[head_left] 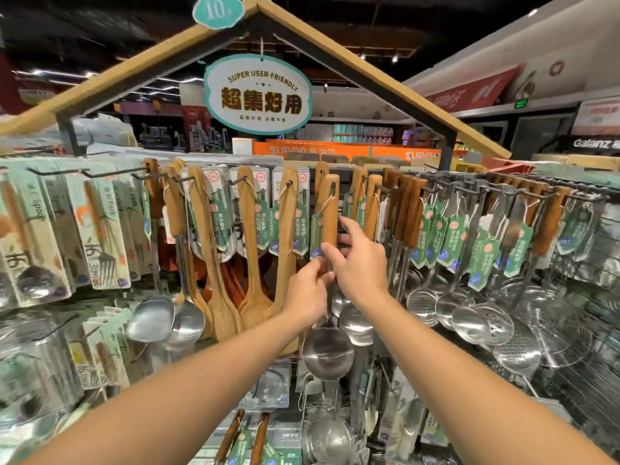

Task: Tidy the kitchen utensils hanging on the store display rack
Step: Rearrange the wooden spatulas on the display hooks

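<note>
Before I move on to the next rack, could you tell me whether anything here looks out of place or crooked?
Mostly orderly. The wooden spatulas left of centre hang splayed at differing angles. The wooden-handled ladle held at its lower handle by both the left hand and right hand hangs about straight. Nothing looks damaged.

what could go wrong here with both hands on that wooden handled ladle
1. Both hands, left hand and right hand, work low on the ladle handle; a tug could lift its top off the hook and drop it.
2. The right hand's fingers reach among the tags, so strings may snag or tangle.
</note>
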